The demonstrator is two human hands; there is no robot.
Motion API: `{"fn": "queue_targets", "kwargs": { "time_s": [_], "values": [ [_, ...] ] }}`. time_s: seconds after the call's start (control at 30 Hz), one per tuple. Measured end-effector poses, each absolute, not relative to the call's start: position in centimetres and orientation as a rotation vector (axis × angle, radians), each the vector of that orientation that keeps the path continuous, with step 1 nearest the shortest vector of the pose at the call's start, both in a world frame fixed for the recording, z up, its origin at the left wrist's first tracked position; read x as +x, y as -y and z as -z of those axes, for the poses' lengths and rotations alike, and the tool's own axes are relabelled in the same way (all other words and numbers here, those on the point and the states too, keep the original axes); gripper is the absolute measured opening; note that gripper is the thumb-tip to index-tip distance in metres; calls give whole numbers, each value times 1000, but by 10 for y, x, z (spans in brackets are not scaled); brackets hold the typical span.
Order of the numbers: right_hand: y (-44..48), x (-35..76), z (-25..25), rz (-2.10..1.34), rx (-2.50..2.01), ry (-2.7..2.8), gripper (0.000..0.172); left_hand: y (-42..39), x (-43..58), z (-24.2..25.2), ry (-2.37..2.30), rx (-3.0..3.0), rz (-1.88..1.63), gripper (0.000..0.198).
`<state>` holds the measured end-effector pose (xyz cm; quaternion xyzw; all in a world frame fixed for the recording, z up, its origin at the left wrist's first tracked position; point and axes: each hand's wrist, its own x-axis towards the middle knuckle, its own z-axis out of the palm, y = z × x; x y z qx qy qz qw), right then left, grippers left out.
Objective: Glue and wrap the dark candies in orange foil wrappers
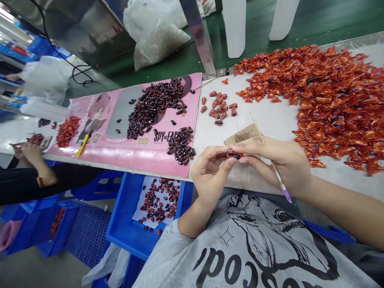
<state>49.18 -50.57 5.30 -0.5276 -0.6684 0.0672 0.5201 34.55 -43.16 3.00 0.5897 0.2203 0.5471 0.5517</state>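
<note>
My left hand (212, 172) and my right hand (277, 162) meet near the table's front edge, both with fingertips closed on one small black and orange piece (235, 155). A thin stick with a purple end (282, 184) is also tucked in my right hand and slants across it. Just behind my fingers lies a brownish flat pad (243, 135). Beyond that pad sits a small group of orange pieces (220, 106) on the white surface. A big heap of orange pieces (339, 100) spreads to the right.
Black pieces (156, 102) are piled on a pink printed mat (120, 152). Below the edge, a blue tray (120, 216) holds more pieces. A metal post (199, 36) rises behind the mat. At far left, a co-worker's hands (31, 154) work by a yellow tool (82, 146).
</note>
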Motion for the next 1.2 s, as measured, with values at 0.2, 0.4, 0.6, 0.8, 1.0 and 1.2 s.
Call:
{"fn": "queue_targets", "kwargs": {
  "time_s": [0.2,0.4,0.6,0.8,1.0,1.2],
  "values": [
    [507,491,-54,-169,-1245,1595,32,431,346,-31,-563,1388,-1271,21],
    [507,490,-52,-70,-1188,1673,32,433,345,-33,-531,1315,-1180,20],
    [508,490,-55,75,-1187,1725,27,428,344,-28,-356,1380,-1230,21],
    [510,488,-53,93,-1181,1764,23,421,344,-21,-208,1620,-1374,14],
    [512,489,-49,159,-1179,1756,19,423,346,-20,-202,1714,-1386,12],
    [512,488,-49,147,-1199,1722,19,423,347,-21,-192,1729,-1423,11]
  ]
}}
